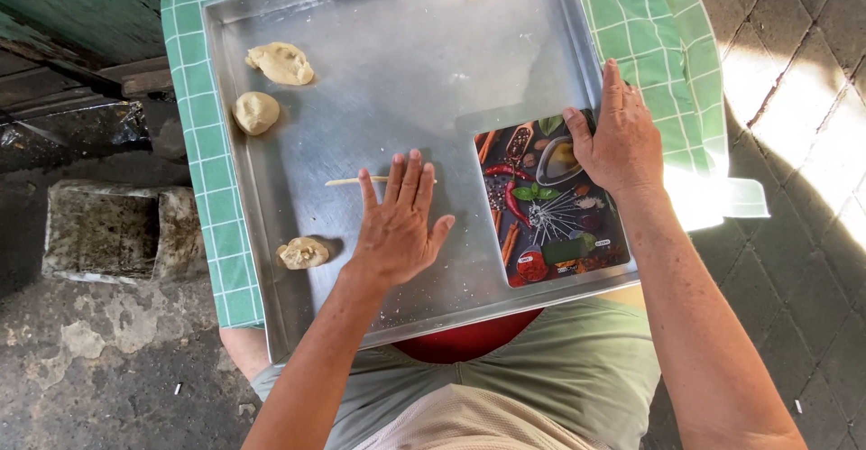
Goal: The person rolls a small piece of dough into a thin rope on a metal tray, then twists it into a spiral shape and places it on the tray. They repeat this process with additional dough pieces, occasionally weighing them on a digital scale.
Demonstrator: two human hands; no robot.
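I see L hand [397, 220] flat, fingers spread, pressing thin dough strand [347, 181] on metal tray [406, 62]. R hand [618, 139] grips top edge of printed board [550, 202] at tray's right. Three dough lumps [280, 62] sit left.

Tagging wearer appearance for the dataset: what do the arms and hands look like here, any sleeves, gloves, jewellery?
Both arms are bare right down from the frame's lower edge; no sleeves show. The left hand and right hand wear no gloves, and no rings, watch or bracelets show. No markings visible. Lower down, light olive-green clothing covers the lap.
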